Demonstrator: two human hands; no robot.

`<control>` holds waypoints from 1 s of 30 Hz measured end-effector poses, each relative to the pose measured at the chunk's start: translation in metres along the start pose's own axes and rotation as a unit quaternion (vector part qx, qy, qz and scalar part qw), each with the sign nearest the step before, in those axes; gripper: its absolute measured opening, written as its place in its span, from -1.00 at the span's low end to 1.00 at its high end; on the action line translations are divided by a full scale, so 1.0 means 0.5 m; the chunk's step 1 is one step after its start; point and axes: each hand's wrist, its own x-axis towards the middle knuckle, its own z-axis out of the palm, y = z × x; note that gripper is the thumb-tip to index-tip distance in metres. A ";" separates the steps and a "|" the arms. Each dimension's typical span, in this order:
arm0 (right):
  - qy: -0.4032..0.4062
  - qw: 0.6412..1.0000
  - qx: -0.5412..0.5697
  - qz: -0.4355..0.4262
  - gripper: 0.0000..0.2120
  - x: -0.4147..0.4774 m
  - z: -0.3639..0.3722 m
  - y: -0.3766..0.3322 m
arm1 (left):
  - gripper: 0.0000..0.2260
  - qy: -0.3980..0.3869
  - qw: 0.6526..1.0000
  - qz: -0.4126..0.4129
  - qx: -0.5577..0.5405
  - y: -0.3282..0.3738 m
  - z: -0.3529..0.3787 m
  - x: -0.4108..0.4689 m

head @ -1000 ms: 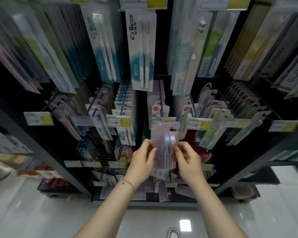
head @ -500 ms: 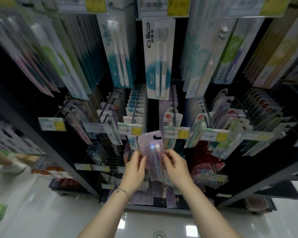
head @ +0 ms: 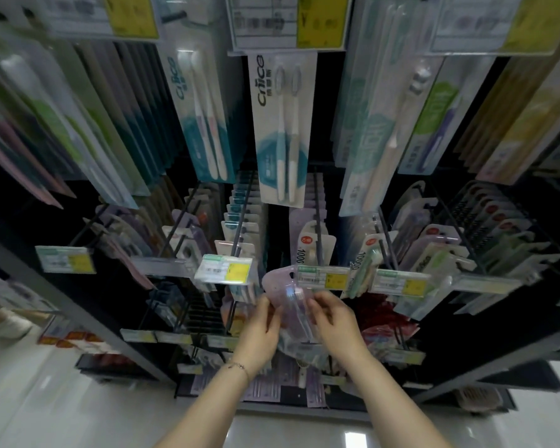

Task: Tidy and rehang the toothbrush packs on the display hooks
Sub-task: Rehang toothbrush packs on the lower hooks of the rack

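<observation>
While a lilac toothbrush pack is held up in front of the middle row, it is gripped on both sides. Its left edge is pinched by the fingers of the left hand, and its right edge by the curled fingers of the right hand. A thin bracelet is worn on the left wrist. The rounded top of the pack is touching, or almost touching, the price label at the front end of a hook, and the pack is not yet hung.

Some trouble can be expected from here. The tip of the hook is hidden behind the label, so the hanging hole can easily be missed. The pack may then be pressed against the label and bent, or let slip onto the lower row. The white packs hanging on this hook may also be pushed back unevenly if too much force is used.

As for numbers, two hands, one held pack and one bracelet are seen. Two Cnice packs are faced forward in the upper row, with two brushes in the nearer one. At least five labels are counted in the middle row; more cannot be told because of blur.
</observation>
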 end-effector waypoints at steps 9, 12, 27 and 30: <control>0.026 0.998 0.063 0.006 -0.62 0.031 -0.040 -0.015 | -0.86 -0.018 1.000 0.013 -0.006 0.038 0.022 0.049; 0.028 0.998 0.054 -0.001 -0.64 0.035 -0.048 -0.011 | -0.84 -0.029 0.999 0.013 -0.002 0.047 0.023 0.054; 0.031 0.997 0.014 0.070 -0.85 0.044 -0.053 0.062 | -0.80 0.000 1.000 -0.011 -0.006 0.045 0.040 0.080; 0.024 0.998 -0.009 0.055 -0.87 0.041 -0.057 0.058 | -0.78 0.043 0.999 -0.011 -0.028 0.050 0.031 0.111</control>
